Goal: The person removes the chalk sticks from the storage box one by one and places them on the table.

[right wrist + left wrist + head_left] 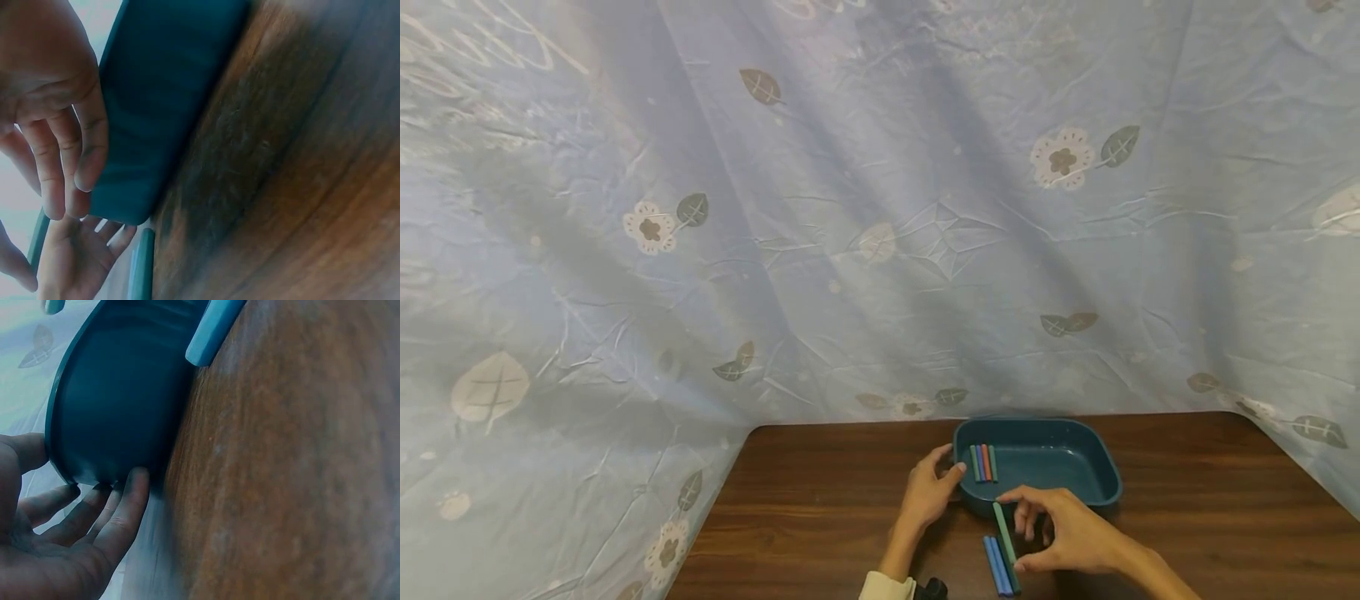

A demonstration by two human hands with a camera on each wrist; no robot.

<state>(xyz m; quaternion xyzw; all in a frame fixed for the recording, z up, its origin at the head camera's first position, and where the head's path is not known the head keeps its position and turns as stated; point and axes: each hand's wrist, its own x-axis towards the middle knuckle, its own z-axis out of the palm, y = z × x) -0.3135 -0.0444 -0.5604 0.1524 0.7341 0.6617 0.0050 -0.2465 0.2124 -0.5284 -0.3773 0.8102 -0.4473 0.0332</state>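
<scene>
The basin (pixel 1052 475) sits on the surface (pixel 812 508), four sticks (pixel 987 463) inside at nine o'clock, the left grip (pixel 927 492) against that side; loose sticks (pixel 996 562) lie near seven (a raised stick (pixel 1005 535) above them, in the right grip (pixel 1067 527) at five), the curtain (pixel 880 317) behind at twelve.

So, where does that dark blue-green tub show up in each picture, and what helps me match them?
Head: the tub sits right of centre in the lower part, toward the table's back edge.
Left wrist: upper left, its outer wall showing.
Right wrist: top, left of centre, partly behind the right hand.
Shared landmark: the left hand, at one end of the tub.
</scene>
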